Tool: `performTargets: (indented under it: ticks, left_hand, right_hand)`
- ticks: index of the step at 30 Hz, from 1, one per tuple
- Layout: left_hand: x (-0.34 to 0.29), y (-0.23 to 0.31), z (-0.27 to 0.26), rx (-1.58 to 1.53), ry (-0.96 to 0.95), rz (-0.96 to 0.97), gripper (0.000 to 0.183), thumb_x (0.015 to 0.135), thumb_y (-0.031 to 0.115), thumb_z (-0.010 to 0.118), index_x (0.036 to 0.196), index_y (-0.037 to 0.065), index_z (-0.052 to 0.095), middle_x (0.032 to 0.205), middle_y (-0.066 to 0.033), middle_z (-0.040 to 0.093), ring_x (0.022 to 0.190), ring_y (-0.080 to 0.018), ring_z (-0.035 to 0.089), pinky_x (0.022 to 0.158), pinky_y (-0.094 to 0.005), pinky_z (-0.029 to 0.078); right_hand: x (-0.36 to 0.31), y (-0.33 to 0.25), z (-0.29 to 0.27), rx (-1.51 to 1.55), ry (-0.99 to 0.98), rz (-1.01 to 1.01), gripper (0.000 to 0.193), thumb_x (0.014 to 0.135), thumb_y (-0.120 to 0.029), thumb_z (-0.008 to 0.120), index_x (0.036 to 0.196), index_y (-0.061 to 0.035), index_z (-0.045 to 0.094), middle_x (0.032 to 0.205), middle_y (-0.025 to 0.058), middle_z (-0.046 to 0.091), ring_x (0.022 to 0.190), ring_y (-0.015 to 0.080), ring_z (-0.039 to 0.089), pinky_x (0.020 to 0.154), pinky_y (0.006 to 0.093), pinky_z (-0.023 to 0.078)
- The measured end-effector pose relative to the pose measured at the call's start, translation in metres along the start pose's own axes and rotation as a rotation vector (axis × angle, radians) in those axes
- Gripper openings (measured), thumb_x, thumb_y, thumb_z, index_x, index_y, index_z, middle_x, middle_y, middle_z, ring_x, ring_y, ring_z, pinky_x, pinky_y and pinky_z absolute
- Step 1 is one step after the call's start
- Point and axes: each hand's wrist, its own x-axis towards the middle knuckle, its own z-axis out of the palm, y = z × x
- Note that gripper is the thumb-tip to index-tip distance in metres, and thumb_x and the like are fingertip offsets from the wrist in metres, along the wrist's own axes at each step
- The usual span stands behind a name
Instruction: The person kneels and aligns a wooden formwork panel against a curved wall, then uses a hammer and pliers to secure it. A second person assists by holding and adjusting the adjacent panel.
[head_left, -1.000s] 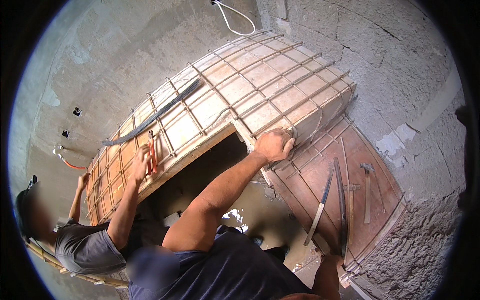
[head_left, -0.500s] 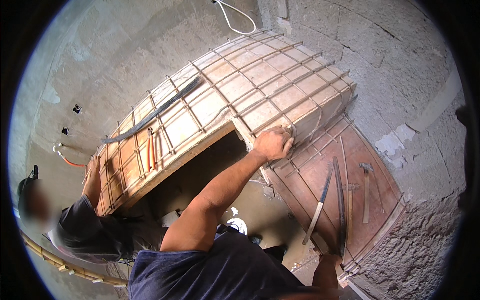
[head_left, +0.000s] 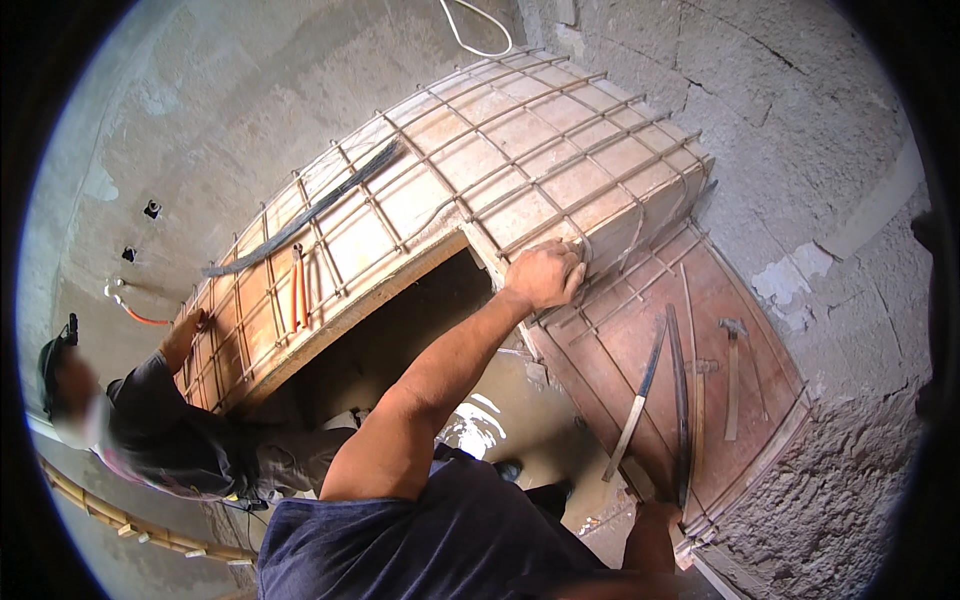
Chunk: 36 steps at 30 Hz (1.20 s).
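Note:
My left hand (head_left: 545, 277) is curled closed at the inner front corner of the raised wooden formwork (head_left: 520, 125), against the rebar grid (head_left: 540, 182) on it. What its fingers hold, if anything, is hidden. My right hand (head_left: 655, 514) is low at the near end of the lower reddish panel (head_left: 735, 400), and its fingers cannot be made out. Close to it lie a long tool with a pale handle (head_left: 626, 440), a dark curved bar (head_left: 683, 430), a wooden-handled hammer (head_left: 699, 420) and a claw hammer (head_left: 732, 385).
On the left, a co-worker's hand (head_left: 187, 333) touches the formwork's far end. Orange-handled nippers (head_left: 298, 290) and a bundle of dark tie wire (head_left: 305, 218) lie on the grid. A dark opening (head_left: 400, 315) gapes below the front edge. Rough walls (head_left: 850, 480) close in behind and right.
The co-worker has shifted, with the hand moving slightly inward over the formwork's end and the arm bending. My hands stay in about the same places.

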Motion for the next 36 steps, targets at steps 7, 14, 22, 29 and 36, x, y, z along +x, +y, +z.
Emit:
performTargets:
  ticks: [7, 14, 22, 29, 36]
  left_hand:
    - [0.000, 0.001, -0.002, 0.001, -0.030, -0.014, 0.039, 0.107, 0.038, 0.055, 0.103, 0.006, 0.078, 0.111, -0.0159, 0.077, 0.114, -0.0346, 0.073, 0.094, -0.0517, 0.061]
    - [0.000, 0.002, -0.002, -0.009, -0.035, -0.030, 0.039, 0.107, 0.037, 0.055, 0.105, 0.007, 0.079, 0.113, -0.0139, 0.077, 0.116, -0.0333, 0.072, 0.096, -0.0514, 0.061]
    - [0.000, 0.000, 0.001, 0.002, -0.022, -0.015, 0.040, 0.107, 0.038, 0.054, 0.105, 0.007, 0.079, 0.116, -0.0129, 0.077, 0.115, -0.0328, 0.072, 0.095, -0.0504, 0.061]
    - [0.000, 0.000, 0.000, 0.013, -0.040, -0.018, 0.040, 0.107, 0.038, 0.054, 0.104, 0.007, 0.079, 0.114, -0.0133, 0.077, 0.114, -0.0335, 0.073, 0.095, -0.0499, 0.061]
    - [0.000, 0.001, -0.002, 0.006, -0.052, -0.022, 0.039, 0.106, 0.038, 0.056, 0.104, 0.006, 0.078, 0.114, -0.0134, 0.076, 0.114, -0.0336, 0.073, 0.095, -0.0500, 0.061]
  right_hand:
    - [0.007, 0.000, 0.005, -0.169, 0.073, -0.055, 0.065, 0.108, -0.065, 0.052, 0.161, -0.0281, 0.058, 0.159, 0.0046, 0.063, 0.147, 0.0248, 0.060, 0.116, 0.0463, 0.050]
    - [-0.032, 0.001, -0.018, -0.394, 0.121, -0.212, 0.066, 0.107, -0.066, 0.053, 0.160, -0.0276, 0.058, 0.159, 0.0063, 0.064, 0.146, 0.0306, 0.061, 0.116, 0.0481, 0.050]
    - [-0.046, -0.001, -0.027, -0.421, 0.108, -0.203, 0.062, 0.108, -0.066, 0.051, 0.154, -0.0265, 0.066, 0.159, 0.0063, 0.064, 0.146, 0.0296, 0.061, 0.115, 0.0465, 0.051]
    - [-0.048, 0.000, -0.025, -0.416, 0.142, -0.241, 0.050, 0.112, -0.054, 0.049, 0.145, -0.0259, 0.073, 0.153, 0.0071, 0.068, 0.143, 0.0302, 0.064, 0.111, 0.0518, 0.052]
    - [-0.026, 0.002, -0.015, -0.393, 0.139, -0.261, 0.053, 0.109, -0.058, 0.052, 0.147, -0.0264, 0.072, 0.152, 0.0072, 0.069, 0.144, 0.0291, 0.063, 0.109, 0.0515, 0.052]
